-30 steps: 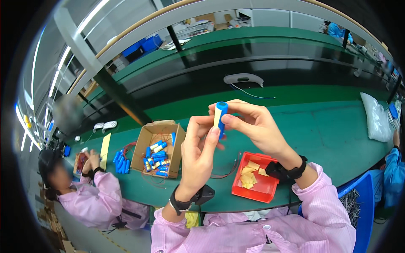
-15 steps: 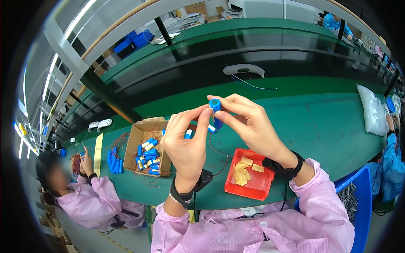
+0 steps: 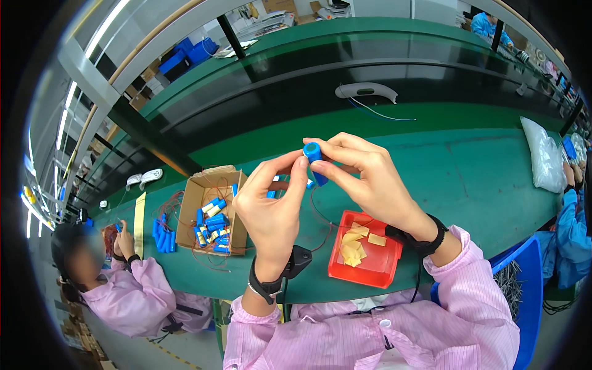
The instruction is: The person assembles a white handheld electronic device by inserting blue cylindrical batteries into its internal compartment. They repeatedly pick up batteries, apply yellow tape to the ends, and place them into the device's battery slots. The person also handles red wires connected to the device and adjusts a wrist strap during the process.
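A blue-wrapped cylindrical battery (image 3: 312, 152) is held up above the table, its round end facing me. My left hand (image 3: 271, 200) pinches it from the left with thumb and forefinger. From the other side, my right hand (image 3: 370, 176) grips it between thumb and fingers. A blue flap hangs below the cylinder, partly hidden by my fingers. Behind my left hand, more blue pieces lie partly covered. Below my right wrist sits a red tray (image 3: 385, 262) with yellow paper pieces (image 3: 353, 251) in it.
Left of my hands stands a cardboard box (image 3: 190, 213) of blue and cream batteries with red wires. More blue batteries (image 3: 163, 239) lie beside it, near a co-worker in pink (image 3: 132, 287). A plastic bag (image 3: 544, 157) lies right; a blue bin (image 3: 529, 296) stands beside me.
The battery stays between both hands and its end has tilted slightly. The whole view has shifted a little; the co-worker's hands at the left have lowered slightly.
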`<state>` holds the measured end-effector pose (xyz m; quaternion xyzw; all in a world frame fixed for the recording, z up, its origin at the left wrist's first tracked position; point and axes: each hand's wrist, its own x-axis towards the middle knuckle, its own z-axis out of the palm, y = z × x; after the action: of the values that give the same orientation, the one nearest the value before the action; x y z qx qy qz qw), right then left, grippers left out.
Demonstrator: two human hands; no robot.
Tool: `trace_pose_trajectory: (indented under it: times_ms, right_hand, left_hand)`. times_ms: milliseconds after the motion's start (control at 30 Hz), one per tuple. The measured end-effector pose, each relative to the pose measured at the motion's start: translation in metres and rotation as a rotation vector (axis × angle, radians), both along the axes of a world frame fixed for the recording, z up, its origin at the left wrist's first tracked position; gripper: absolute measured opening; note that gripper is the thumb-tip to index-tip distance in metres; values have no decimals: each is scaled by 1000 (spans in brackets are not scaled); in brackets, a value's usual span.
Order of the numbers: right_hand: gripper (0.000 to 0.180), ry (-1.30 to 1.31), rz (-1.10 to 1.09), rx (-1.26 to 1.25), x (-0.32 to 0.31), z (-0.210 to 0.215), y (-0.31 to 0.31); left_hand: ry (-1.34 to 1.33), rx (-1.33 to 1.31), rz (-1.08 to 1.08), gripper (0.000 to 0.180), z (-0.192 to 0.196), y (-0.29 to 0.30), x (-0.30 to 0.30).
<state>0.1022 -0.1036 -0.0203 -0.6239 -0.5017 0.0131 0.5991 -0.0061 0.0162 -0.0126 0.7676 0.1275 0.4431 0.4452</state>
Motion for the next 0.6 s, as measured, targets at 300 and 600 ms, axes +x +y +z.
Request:
trace_pose_trajectory:
  times_ms: [300, 600]
  right_hand:
    - [34, 159, 5, 50, -7, -3, 10]
    - [36, 210, 40, -4, 4, 2, -1]
  left_hand:
    - [-22, 91, 62, 8, -7, 1, 10]
    - [-4, -143, -109, 8, -6, 6, 5]
